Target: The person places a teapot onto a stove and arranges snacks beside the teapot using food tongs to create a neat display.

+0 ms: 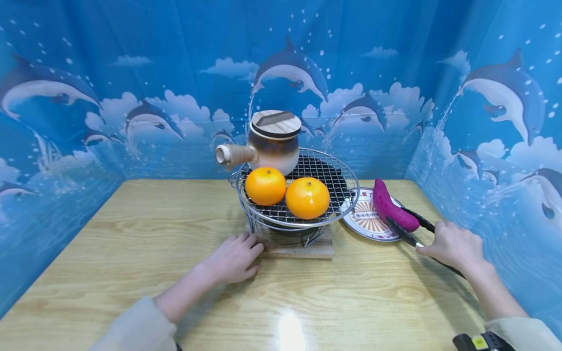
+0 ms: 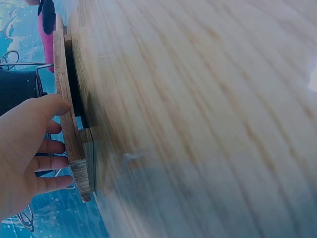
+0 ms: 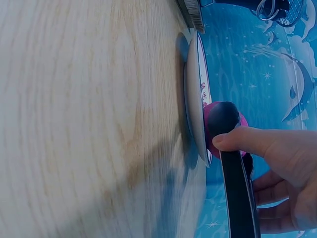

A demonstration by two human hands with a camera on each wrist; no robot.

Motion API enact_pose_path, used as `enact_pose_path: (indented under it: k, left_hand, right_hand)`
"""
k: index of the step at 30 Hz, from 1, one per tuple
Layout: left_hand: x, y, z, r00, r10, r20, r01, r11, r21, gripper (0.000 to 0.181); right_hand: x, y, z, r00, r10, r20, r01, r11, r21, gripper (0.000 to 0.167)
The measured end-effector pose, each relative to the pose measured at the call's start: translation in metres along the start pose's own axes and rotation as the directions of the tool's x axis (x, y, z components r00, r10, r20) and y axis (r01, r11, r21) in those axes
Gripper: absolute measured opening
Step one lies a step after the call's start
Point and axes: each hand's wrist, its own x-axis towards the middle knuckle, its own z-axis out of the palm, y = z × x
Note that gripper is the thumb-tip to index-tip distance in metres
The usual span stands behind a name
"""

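My right hand (image 1: 454, 246) grips a pair of black tongs (image 3: 235, 183), the thumb pressing on one arm. The tips of the tongs lie either side of a purple sweet potato (image 1: 388, 207), which is on a white patterned plate (image 1: 357, 226). My left hand (image 1: 234, 258) is at the left front corner of the wooden board (image 1: 303, 251) under a small grill stove. In the left wrist view the thumb and fingertips of the left hand (image 2: 29, 148) are against the board's edge, the fingers loosely extended.
On the round wire grill (image 1: 342, 185) are two oranges (image 1: 265, 186) in front and a clay pot (image 1: 281, 153) with a wooden lid and a side handle pointing left. The wooden table (image 1: 131, 253) meets blue dolphin-print curtains (image 1: 175, 58) at the back and sides.
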Motion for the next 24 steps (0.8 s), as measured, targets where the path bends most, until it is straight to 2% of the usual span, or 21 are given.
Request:
enact_pose_path:
  k: [10, 16, 24]
  left_hand:
    - [0.0001, 0.0002, -0.0002, 1.000, 0.006, -0.013, -0.006, 1.000, -0.008, 0.027]
    - [0.0006, -0.0003, -0.0007, 1.000, 0.010, -0.020, -0.010, 1.000, -0.009, 0.027]
    - [-0.0003, -0.0005, -0.0005, 1.000, 0.001, 0.006, -0.001, 1.000, -0.012, 0.028]
  right_hand:
    - [-0.0005, 0.0002, 0.0021, 1.000, 0.005, 0.006, -0.005, 1.000, 0.023, 0.059]
    - [0.0013, -0.0003, 0.0001, 0.998, 0.009, 0.055, -0.010, 0.999, 0.030, 0.060]
    - [0.0056, -0.0036, -0.0013, 0.995, 0.002, 0.102, -0.005, 1.000, 0.022, 0.066]
